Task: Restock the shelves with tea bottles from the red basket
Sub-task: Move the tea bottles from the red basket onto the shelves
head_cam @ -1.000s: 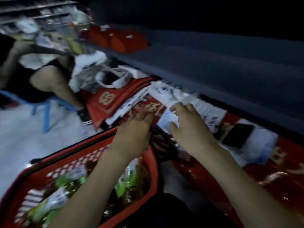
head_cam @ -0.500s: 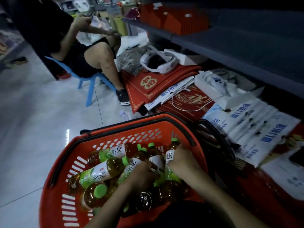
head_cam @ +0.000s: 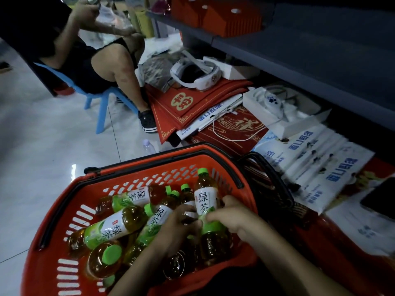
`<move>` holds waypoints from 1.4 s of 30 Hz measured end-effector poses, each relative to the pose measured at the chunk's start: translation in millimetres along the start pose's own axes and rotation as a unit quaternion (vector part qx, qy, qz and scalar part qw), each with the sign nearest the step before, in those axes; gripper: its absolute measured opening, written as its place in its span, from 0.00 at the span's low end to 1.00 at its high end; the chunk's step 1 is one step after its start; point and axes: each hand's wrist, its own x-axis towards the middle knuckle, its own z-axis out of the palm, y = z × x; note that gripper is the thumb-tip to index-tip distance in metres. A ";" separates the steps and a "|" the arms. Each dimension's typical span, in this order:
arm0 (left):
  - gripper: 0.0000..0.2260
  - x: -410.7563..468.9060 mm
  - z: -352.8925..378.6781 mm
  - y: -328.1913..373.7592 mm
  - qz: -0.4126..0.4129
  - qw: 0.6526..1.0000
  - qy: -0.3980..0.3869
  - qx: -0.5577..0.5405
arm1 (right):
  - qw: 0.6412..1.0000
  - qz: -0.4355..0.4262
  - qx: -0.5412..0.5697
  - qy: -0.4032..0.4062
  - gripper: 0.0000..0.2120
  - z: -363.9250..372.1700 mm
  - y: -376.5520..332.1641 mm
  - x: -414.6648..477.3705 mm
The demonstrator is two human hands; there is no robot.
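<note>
The red basket [head_cam: 64, 210] sits on the floor below me, filled with several green-capped tea bottles. My right hand [head_cam: 233, 216] grips an upright tea bottle [head_cam: 206, 195] around its green-and-white label, near the basket's right wall. My left hand [head_cam: 179, 223] reaches in beside it and curls around another bottle [head_cam: 156, 221] that lies slanted among the rest. A large bottle [head_cam: 104, 229] lies on its side at the left of the pile. The grey shelf [head_cam: 320, 52] runs across the upper right.
Red mats [head_cam: 192, 107], white bags with blue print [head_cam: 316, 174] and a white box [head_cam: 275, 112] cover the floor under the shelf. A seated person [head_cam: 102, 60] on a blue stool [head_cam: 100, 103] is at the upper left. Orange boxes [head_cam: 224, 18] stand on the shelf. A phone [head_cam: 380, 199] lies at right.
My hands left the bags by the shelf and dropped into the basket. The right hand now has its bottle lifted upright, higher than half a second ago.
</note>
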 end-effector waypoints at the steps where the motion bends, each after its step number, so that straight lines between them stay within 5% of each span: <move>1: 0.11 -4.1 -3.0 7.6 0.004 1.000 -0.002 -0.019 | 1.000 -0.016 0.013 -0.013 0.17 -4.2 -4.8 -3.5; 8: 0.16 -15.7 5.4 80.7 0.127 0.992 0.004 -0.017 | 0.984 -0.133 0.117 0.023 0.29 -43.3 -36.4 -36.7; 13: 0.16 -22.8 45.5 141.7 0.234 0.971 -0.026 0.030 | 0.950 -0.234 0.190 0.080 0.25 -92.2 -43.7 -79.9; 23: 0.17 -46.5 188.6 231.7 0.377 0.915 -0.146 0.017 | 0.863 -0.359 0.183 0.305 0.24 -204.0 -17.7 -184.8; 32: 0.18 -58.4 317.6 263.3 0.430 0.875 -0.222 0.000 | 0.760 -0.382 0.146 0.505 0.29 -274.6 28.9 -237.8; 38: 0.20 -48.5 359.9 257.6 0.478 0.856 -0.193 0.037 | 0.740 -0.364 0.132 0.549 0.30 -297.0 49.9 -230.3; 42: 0.20 -44.0 372.4 256.4 0.494 0.846 -0.199 0.034 | 0.740 -0.299 0.022 0.602 0.32 -303.6 52.0 -232.5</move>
